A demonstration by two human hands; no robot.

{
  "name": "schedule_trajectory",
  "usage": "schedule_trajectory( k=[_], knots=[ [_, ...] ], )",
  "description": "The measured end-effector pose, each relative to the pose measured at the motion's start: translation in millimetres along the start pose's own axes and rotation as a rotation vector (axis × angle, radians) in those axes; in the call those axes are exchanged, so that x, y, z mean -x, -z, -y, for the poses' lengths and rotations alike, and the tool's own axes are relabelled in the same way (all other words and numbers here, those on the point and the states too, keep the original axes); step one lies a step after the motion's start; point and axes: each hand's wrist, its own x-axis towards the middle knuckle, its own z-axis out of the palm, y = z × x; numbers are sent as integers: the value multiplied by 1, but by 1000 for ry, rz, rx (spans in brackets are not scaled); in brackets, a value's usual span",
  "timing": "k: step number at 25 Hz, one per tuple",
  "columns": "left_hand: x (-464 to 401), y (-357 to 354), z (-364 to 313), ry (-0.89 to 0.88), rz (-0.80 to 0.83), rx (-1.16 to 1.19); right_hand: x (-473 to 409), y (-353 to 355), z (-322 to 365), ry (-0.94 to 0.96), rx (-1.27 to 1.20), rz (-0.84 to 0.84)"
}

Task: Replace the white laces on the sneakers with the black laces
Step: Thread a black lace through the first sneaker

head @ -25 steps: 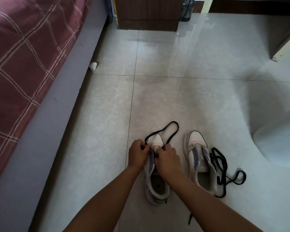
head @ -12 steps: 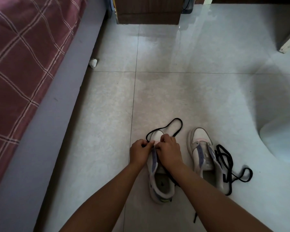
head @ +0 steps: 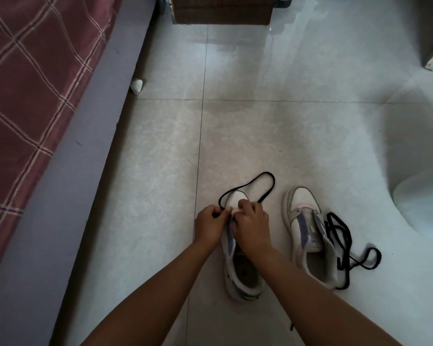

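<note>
We have both hands at the toe end of the white low-top sneaker (head: pixel 238 260) on the pale tiled floor (head: pixel 273 136), where the lowest eyelets sit. The left hand (head: pixel 208 227) pinches the thin black lace (head: pixel 265 184) while the right hand (head: pixel 251 226) curls over the eyelet row, its grip contents hidden. The second white sneaker (head: pixel 308 233) waits just beside, its own tangled black lace (head: pixel 345 243) against it.

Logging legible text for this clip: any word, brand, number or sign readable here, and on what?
None can be read.
Tongue label on the right sneaker: a small pale patch, too blurred to read.
Left sneaker between the hands: no marking legible.
</note>
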Motion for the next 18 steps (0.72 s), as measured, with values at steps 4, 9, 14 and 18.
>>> schedule_trajectory(
  k=[4, 9, 14, 18],
  knots=[
    [2, 5, 7, -107, 63, 52, -5, -4, -9, -19, -150, 103],
    [5, -7, 6, -61, -30, 40, -11, 4, -21, 62, -188, 275],
    [13, -17, 9, 43, -79, 87, -15, 12, -29, 133, -186, 406],
    [22, -18, 4, 28, -142, 60, 2, 5, -24, 138, -188, 244]
  ],
)
